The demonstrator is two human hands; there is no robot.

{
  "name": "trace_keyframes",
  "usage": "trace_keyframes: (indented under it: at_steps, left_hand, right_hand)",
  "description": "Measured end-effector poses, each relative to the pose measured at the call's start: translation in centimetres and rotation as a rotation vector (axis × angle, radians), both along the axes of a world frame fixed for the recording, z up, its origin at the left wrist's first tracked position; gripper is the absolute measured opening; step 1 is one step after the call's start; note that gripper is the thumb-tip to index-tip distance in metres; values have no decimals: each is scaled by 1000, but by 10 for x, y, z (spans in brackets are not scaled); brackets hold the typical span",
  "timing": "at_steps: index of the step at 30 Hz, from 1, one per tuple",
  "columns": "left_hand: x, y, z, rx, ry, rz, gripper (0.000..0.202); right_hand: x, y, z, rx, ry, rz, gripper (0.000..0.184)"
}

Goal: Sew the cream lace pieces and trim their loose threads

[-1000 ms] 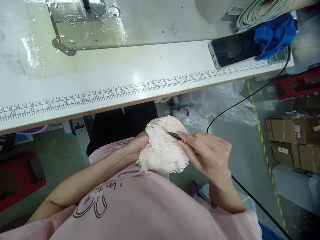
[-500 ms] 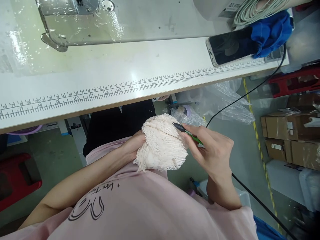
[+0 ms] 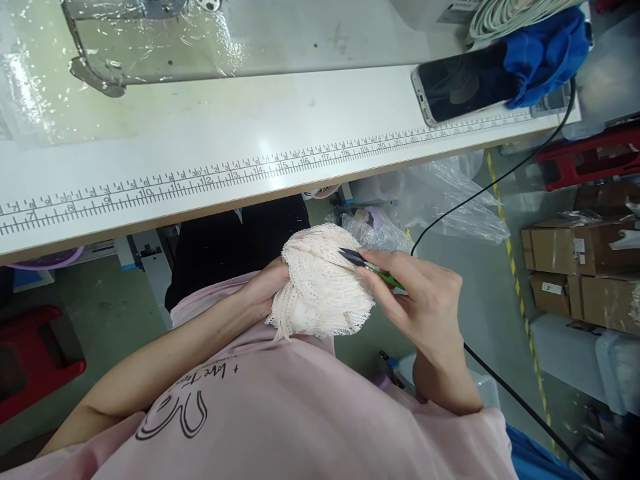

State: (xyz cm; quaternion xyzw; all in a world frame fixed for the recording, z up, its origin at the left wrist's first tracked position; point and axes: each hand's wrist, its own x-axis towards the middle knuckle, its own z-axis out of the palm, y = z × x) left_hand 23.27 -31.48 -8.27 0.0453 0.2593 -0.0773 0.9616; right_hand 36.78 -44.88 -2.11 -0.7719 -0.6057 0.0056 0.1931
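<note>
A bunched piece of cream lace fabric (image 3: 327, 287) is held above my lap, in front of my pink shirt. My left hand (image 3: 270, 287) is closed on its left side, with the fingertips hidden under the lace. Between the thumb and fingers of my right hand (image 3: 420, 290) is a pair of thread snips (image 3: 367, 263) with dark blades and a green handle. The blades point left and lie over the upper right part of the lace. Whether the tips touch it I cannot tell.
Beyond my lap runs the white table edge with a printed ruler (image 3: 280, 167). On the table are a phone (image 3: 465, 83), a blue cloth (image 3: 547, 57) and a sewing machine base (image 3: 150, 40). A black cable (image 3: 480, 197) hangs at right. Red stools and cardboard boxes (image 3: 585, 247) stand around.
My right hand and the snips have shifted slightly left, further over the lace. My left hand keeps its hold on the fabric. The view has tilted a little.
</note>
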Motion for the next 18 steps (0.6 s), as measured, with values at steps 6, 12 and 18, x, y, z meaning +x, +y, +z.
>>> trace_keyframes:
  at_steps: [6, 12, 18]
  left_hand:
    - [-10, -1, -10, 120, 229, -30, 31]
    - [-7, -1, -6, 113, 110, -2, 27]
    - [-7, -1, -8, 77, -36, 32, 21]
  right_hand:
    - [-2, 3, -2, -43, -33, -12, 13]
    - [-1, 4, -2, -36, -29, -5, 13]
    - [-1, 6, -4, -42, -23, 3, 13]
